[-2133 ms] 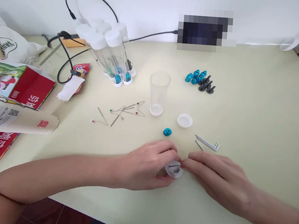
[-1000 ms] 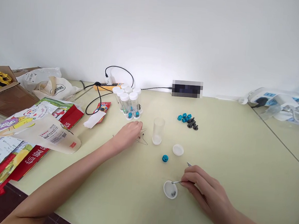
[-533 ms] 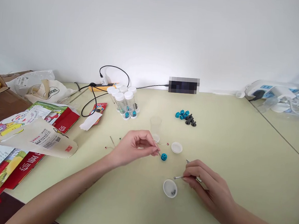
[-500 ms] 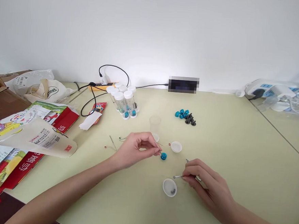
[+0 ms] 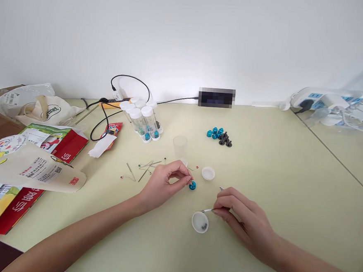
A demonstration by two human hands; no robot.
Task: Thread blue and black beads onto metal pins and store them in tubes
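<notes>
My left hand (image 5: 166, 182) is closed in a pinch, with a small blue round part (image 5: 192, 185) at its thumb and fingertips. Across from it, my right hand (image 5: 241, 214) grips a thin metal rod (image 5: 207, 210) with a small rounded tip that points left. That tip is just above the far rim of a shallow white dish (image 5: 195, 230), which has a few small grey metal pieces (image 5: 205, 226) in it. Another white dish (image 5: 208, 173) lies beyond the blue part. Fingers hide the rest of the rod.
Thin metal pins (image 5: 144, 170) lie left of my left hand. Behind it stands a clear tube (image 5: 180, 147). Farther back are white-capped tubes (image 5: 135, 122), blue parts (image 5: 215, 132) and black parts (image 5: 225, 140). Bags (image 5: 42, 167) crowd the left; a power strip (image 5: 314, 99) is at right.
The whole view has shifted, so the table's things appear slightly farther left. Both hands keep their grips. The blue part looks slightly turned, and the rod's tip stays by the near dish.
</notes>
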